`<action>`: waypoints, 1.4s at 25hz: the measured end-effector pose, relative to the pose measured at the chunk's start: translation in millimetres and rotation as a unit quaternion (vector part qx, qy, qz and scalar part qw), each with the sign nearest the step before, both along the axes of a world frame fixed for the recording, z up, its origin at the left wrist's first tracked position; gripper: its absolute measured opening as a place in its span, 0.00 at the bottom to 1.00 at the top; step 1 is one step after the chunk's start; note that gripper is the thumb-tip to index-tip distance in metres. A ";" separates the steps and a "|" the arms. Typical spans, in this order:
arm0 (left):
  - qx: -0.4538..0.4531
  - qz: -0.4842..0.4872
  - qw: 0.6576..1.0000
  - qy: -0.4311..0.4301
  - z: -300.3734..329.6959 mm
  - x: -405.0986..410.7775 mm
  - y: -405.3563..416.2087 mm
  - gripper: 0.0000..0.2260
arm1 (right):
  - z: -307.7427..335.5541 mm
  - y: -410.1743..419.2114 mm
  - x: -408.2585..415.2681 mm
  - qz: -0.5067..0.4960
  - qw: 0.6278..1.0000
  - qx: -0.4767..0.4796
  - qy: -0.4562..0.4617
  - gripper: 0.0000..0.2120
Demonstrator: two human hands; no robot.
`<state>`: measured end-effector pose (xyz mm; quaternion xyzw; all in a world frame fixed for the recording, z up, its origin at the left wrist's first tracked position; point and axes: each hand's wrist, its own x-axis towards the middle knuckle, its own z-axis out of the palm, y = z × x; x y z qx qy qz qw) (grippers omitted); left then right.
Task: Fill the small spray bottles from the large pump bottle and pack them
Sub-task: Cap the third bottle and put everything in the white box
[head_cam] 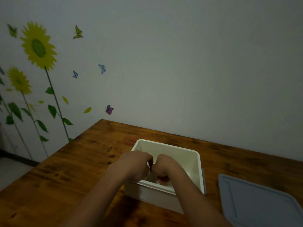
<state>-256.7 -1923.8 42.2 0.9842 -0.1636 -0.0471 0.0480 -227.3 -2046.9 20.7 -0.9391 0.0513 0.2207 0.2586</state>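
Observation:
A white open box (180, 149) stands on the wooden table (73, 169). Both my hands reach down into it over its near rim. My left hand (136, 164) and my right hand (164, 166) are side by side, knuckles up, fingers curled downward and touching each other. Something small and dark shows between them, too hidden to name. The contents of the box are mostly covered by my hands; a pinkish shape shows below my right hand. No spray bottle or pump bottle is clearly visible.
A grey lid (257, 202) lies flat on the table to the right of the box. The table's far edge meets a wall with sunflower and butterfly stickers (38, 46). The room is dim.

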 end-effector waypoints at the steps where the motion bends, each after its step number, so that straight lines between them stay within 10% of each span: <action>1: -0.012 0.000 1.000 -0.005 0.1 -1.8 0.8 0.15 | -0.2 -0.4 -0.6 0.002 1.000 -0.013 -0.025 0.10; 10: -0.167 -0.010 0.970 -0.177 18.1 -26.1 -1.7 0.10 | 28.1 -15.7 -38.0 -0.048 0.973 0.107 -0.197 0.10; 17: -0.362 -0.023 0.874 -0.324 4.1 -82.2 -26.7 0.10 | 38.4 -30.5 -120.7 -0.091 0.921 0.182 -0.331 0.06; 25: -0.423 -0.064 0.850 -0.308 -23.4 -127.3 -73.1 0.12 | 28.0 -80.6 -189.5 -0.119 0.892 0.171 -0.402 0.06; 35: -0.541 -0.109 0.831 -0.073 -28.9 -159.1 -106.1 0.07 | 49.8 -93.8 -242.4 -0.086 0.868 0.134 -0.470 0.09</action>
